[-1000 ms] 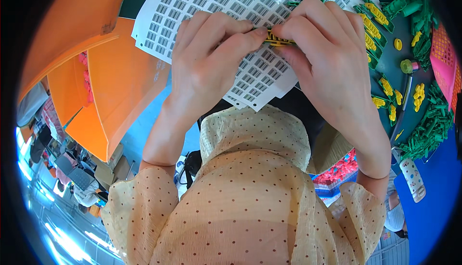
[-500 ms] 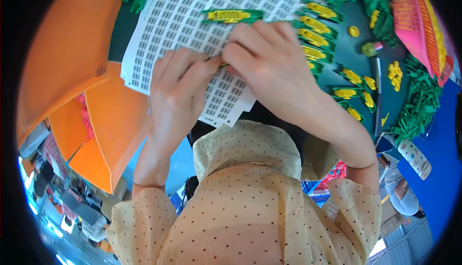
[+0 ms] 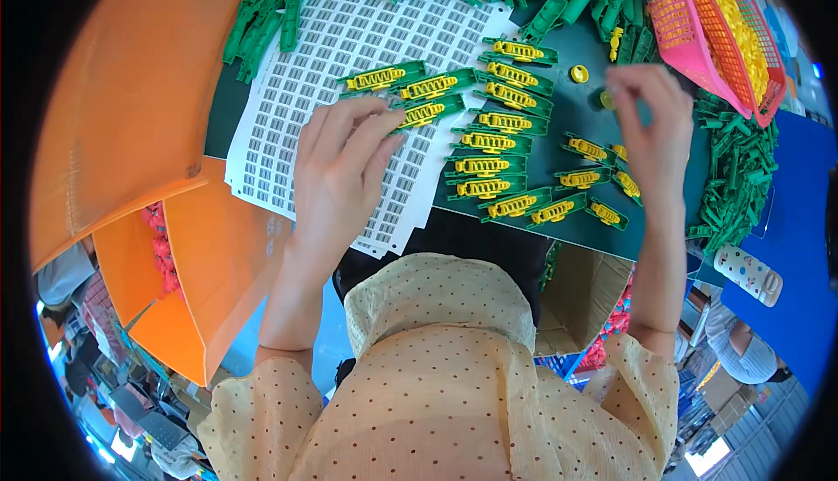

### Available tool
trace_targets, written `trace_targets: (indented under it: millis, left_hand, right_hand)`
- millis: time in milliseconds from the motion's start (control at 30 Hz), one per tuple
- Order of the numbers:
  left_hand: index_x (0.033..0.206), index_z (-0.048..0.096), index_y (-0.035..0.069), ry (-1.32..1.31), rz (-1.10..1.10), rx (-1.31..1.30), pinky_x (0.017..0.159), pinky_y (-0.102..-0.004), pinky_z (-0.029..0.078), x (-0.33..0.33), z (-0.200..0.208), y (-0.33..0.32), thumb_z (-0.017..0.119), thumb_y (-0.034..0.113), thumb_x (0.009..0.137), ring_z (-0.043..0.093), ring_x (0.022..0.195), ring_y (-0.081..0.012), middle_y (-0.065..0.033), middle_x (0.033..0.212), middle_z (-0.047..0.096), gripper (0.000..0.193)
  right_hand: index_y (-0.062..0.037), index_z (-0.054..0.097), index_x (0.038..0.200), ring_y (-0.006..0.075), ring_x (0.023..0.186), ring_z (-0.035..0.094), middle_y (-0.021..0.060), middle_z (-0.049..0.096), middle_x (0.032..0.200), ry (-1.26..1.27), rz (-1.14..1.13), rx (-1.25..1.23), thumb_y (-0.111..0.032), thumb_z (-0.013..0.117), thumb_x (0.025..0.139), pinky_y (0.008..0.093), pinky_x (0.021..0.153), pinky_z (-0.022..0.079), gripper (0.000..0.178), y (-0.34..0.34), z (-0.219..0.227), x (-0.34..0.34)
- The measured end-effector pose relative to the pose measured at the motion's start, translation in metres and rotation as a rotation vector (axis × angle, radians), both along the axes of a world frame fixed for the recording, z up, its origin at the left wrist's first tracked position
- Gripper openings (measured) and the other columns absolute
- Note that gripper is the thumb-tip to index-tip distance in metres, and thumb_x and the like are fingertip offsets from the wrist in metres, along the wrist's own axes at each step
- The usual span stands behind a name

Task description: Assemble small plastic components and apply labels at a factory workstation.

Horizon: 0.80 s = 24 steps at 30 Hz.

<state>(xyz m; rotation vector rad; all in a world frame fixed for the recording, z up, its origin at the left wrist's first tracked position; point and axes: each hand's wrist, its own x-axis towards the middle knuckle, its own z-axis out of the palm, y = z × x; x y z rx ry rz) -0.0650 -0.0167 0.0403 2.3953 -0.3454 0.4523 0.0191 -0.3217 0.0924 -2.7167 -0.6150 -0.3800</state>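
Fingertips of our left hand [image 3: 336, 167] pinch a green-and-yellow piece [image 3: 425, 114] over the label sheet [image 3: 349, 62], its long axis running rightward; our right hand [image 3: 650, 123] nips a small part [image 3: 608, 99] nearby.

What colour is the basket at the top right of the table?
The basket is pink, with yellow pieces inside; the head view shows it best.
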Motion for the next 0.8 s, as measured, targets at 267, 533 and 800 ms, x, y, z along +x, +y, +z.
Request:
trace_targets:
  millis: [267, 533, 800]
  left_hand:
    - [0.100, 0.071, 0.005, 0.011, 0.099, -0.042, 0.078, -0.0370, 0.048, -0.015, 0.008, 0.015, 0.075, 0.004, 0.079, 0.061, 0.092, -0.0275, -0.0082, 0.103, 0.066, 0.021]
    - [0.094, 0.070, 0.005, -0.067, 0.149, 0.016, 0.077, -0.0365, 0.048, 0.011, 0.017, 0.038, 0.073, 0.003, 0.082, 0.061, 0.088, -0.0267, -0.0068, 0.095, 0.067, 0.013]
    - [0.098, 0.071, 0.007, -0.148, 0.044, 0.085, 0.080, -0.0385, 0.049, 0.074, 0.002, 0.029, 0.073, 0.008, 0.081, 0.061, 0.090, -0.0271, -0.0059, 0.090, 0.066, 0.017]
  right_hand:
    - [-0.0044, 0.063, 0.091, 0.0334, 0.079, 0.065, 0.0123, 0.067, 0.088, -0.012, -0.232, -0.197, -0.028, 0.069, 0.088, 0.0443, 0.071, 0.049, 0.024, -0.026, -0.040, 0.070]
    - [-0.0042, 0.063, 0.089, 0.0332, 0.080, 0.066, 0.0122, 0.065, 0.088, 0.095, -0.244, -0.128, -0.021, 0.071, 0.084, 0.0429, 0.071, 0.050, 0.019, -0.031, -0.037, 0.060]
    - [-0.0057, 0.059, 0.092, 0.0355, 0.080, 0.065, 0.0118, 0.065, 0.088, 0.010, -0.290, -0.156, -0.020, 0.070, 0.085, 0.0462, 0.068, 0.050, 0.019, -0.027, -0.053, 0.072]
